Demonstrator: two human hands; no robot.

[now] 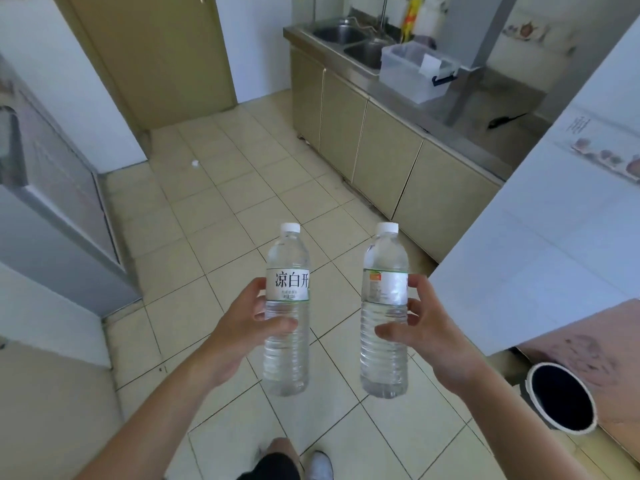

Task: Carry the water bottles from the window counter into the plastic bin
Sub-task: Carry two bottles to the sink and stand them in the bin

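There is just one camera, worn on the person's head. It looks forward and down, from high up. Very near, low in the middle, are the left hand (242, 327) and the right hand (420, 329), with the floor (214, 216) under them. Farther off, at the top right, is the surface (485, 95) with the plastic bin (412, 76). The wide lens bends straight edges.

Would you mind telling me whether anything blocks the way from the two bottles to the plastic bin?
Nothing visible does. Open tiled floor runs from the held bottles to the counter, where the plastic bin sits beside the sink.
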